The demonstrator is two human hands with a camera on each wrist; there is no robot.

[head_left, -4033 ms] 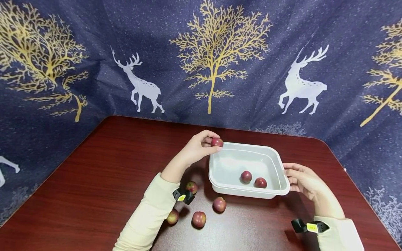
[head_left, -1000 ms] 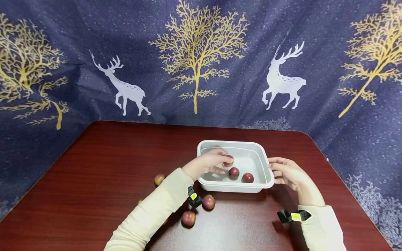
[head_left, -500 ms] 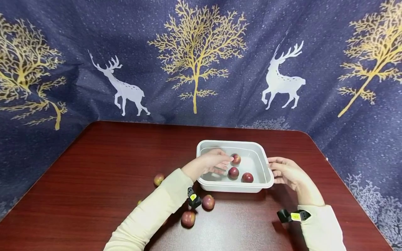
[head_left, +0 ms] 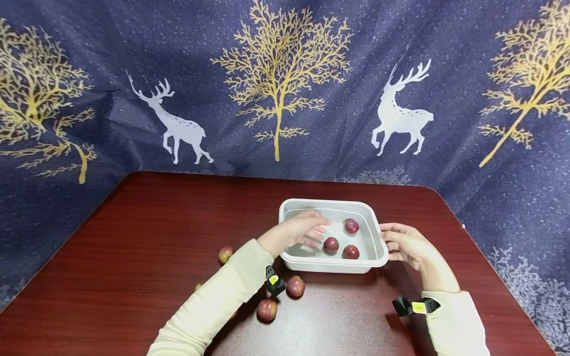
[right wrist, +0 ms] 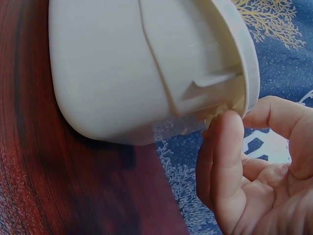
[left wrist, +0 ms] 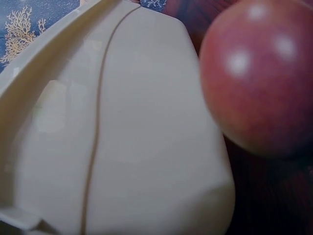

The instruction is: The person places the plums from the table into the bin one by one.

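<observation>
In the head view a light grey plastic tub (head_left: 329, 268) holds three dark red plums, one (head_left: 351, 226) toward its back right, another plum (head_left: 331, 245) in the middle and a third plum (head_left: 351, 252) near the front. My left hand (head_left: 303, 230) reaches over the tub's left wall, fingers relaxed and holding nothing. At the tub's right end, my right hand (head_left: 407, 244) grips the rim; the right wrist view shows its thumb and fingers (right wrist: 227, 156) at the rim.
On the dark red table (head_left: 178, 217) lie more plums: one plum (head_left: 295, 287) before the tub, another plum (head_left: 267, 310) nearer, a third plum (head_left: 225, 254) left of my sleeve, others partly hidden by it. A patterned blue cloth (head_left: 249, 163) hangs behind.
My left hand carried a plum from the tub's left rim into the tub and let it go. The plum rolled right, away from the fingers. The right hand stays at the rim.
</observation>
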